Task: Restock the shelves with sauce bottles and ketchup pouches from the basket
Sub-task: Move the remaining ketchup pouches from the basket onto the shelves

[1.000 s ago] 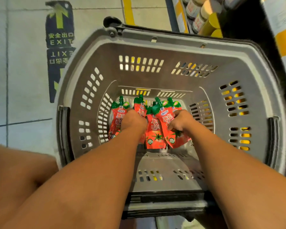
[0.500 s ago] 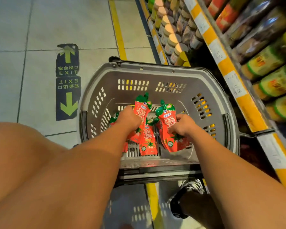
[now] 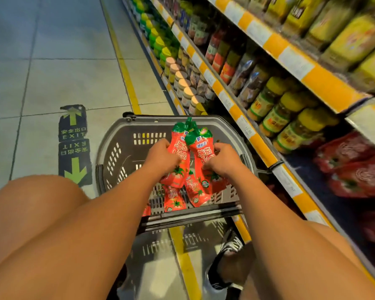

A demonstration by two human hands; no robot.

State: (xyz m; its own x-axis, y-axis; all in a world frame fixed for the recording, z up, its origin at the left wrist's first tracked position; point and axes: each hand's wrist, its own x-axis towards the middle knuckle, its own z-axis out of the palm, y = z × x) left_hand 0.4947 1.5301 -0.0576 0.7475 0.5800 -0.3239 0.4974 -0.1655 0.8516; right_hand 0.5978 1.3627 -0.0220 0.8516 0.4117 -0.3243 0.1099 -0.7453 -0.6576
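- Left hand (image 3: 160, 158): fingers curled round a ketchup pouch (image 3: 179, 152), held above the basket (image 3: 110, 152).
- Right hand (image 3: 220, 160): fingers gripping a second pouch (image 3: 201, 152).
- More pouches (image 3: 174, 201) lie in the basket, which stands on the floor beside the shelves (image 3: 258, 146).

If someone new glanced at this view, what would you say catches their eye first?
Most likely the bright red ketchup pouches held up at the centre of the view, gripped by the left hand and the right hand above the grey basket, where a few more pouches lie. Next would be the shelves on the right, with orange-striped edges and rows of yellow-lidded jars, and the green EXIT arrows on the floor to the left.
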